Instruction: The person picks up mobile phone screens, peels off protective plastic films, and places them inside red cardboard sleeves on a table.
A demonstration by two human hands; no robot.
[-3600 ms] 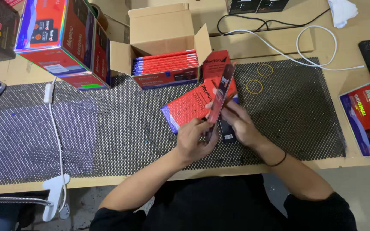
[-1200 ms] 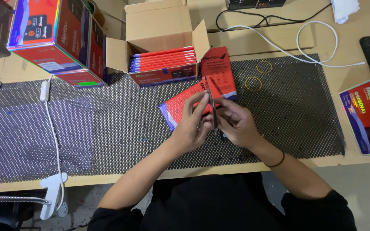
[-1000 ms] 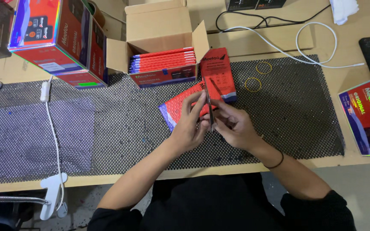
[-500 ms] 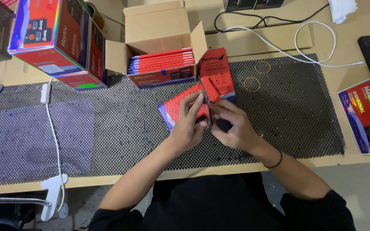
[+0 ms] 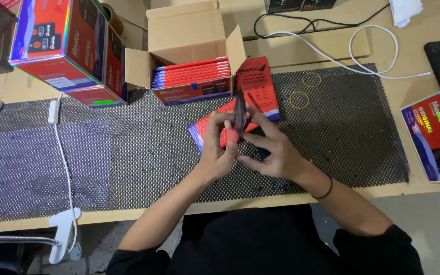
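Person's body, head view: both forearms bare from the elbows down. Left hand and right hand bare, no gloves, no rings discernible. Thin black band circles the right wrist, just behind the hand. Dark, black-looking sleeves start near the elbows, well back from the fingers. Torso in the same black garment, plain, no visible print or markings.

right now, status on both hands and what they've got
Left hand and right hand together pinch a thin dark flat item, edge-on above the mesh mat. Red flat packs lie just beneath. Nothing blocks them.
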